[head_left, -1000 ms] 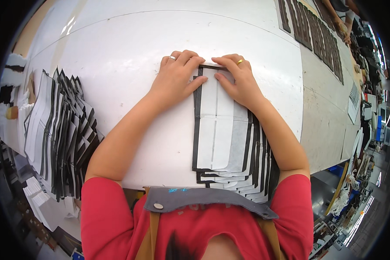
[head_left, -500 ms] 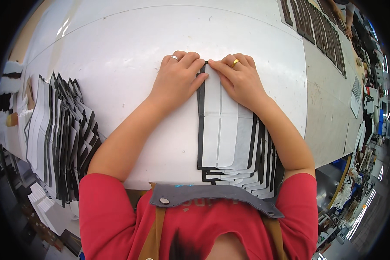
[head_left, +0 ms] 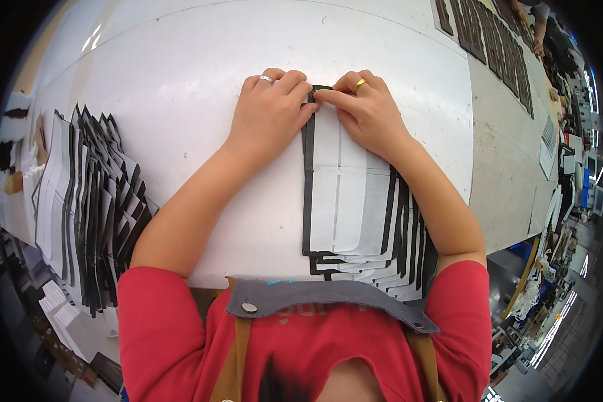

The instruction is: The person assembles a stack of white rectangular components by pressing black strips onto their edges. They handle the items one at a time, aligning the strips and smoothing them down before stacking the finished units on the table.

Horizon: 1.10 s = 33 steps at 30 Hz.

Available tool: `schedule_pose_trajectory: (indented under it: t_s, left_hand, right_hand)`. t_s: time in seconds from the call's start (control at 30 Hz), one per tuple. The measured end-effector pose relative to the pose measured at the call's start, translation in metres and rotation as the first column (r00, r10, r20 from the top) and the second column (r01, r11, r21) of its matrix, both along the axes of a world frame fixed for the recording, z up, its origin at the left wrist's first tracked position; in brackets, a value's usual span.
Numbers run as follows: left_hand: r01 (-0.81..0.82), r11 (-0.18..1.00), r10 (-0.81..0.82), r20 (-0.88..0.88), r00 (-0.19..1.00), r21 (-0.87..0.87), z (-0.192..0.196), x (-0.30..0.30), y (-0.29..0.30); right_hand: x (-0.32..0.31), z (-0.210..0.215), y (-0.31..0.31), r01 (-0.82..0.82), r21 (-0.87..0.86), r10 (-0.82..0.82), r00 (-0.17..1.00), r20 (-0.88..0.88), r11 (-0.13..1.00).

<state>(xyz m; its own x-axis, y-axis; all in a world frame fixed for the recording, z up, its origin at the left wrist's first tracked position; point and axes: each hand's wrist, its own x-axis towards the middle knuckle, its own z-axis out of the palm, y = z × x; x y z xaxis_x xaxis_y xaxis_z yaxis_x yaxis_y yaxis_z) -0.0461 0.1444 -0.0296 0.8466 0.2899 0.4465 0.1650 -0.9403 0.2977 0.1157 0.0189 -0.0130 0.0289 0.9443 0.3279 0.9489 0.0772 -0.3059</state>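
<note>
A long white panel with a black border (head_left: 328, 208) lies lengthwise before me, on top of a fanned stack of similar panels (head_left: 409, 268). Its far end shows a black edge strip (head_left: 322, 87). My left hand (head_left: 273, 110) is at the far left corner, fingers curled and thumb against the black edge, pinching it. From the other side, my right hand (head_left: 368, 110) has its index fingertip pressed on that same corner, close to the left thumb. The other right fingers bend over the panel's far edge, and their tips are partly hidden.
To the left stands a large pile of black-edged white panels (head_left: 90, 208). The white worktable (head_left: 201, 80) meets a greyish board (head_left: 502, 154) on the right. Rows of dark strips (head_left: 492, 53) lie at the far right, near another person's arm (head_left: 540, 30).
My right index fingertip has shifted left onto the corner. More of the black strip shows at the panel's far end, and the hands have parted slightly there.
</note>
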Motion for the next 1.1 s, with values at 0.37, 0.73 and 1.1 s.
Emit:
schedule_pose_trajectory:
  t_s: [0.37, 0.73, 1.1]
  left_hand:
    - [-0.089, 0.908, 0.083, -0.031, 0.996, -0.409, 0.011, 0.001, 0.002]
    - [0.032, 0.826, -0.127, -0.131, 0.983, -0.562, 0.022, -0.004, -0.003]
    - [-0.059, 0.843, -0.098, -0.26, 0.961, -0.535, 0.025, 0.02, 0.0]
  right_hand:
    - [0.011, 0.015, -0.002, 0.086, 0.045, -0.085, 0.996, -0.031, 0.995]
    - [-0.032, 0.073, -0.035, -0.027, -0.483, -0.327, 0.702, -0.633, 0.875]
    - [0.008, 0.012, -0.015, 0.175, -0.227, -0.234, 0.934, -0.271, 0.958]
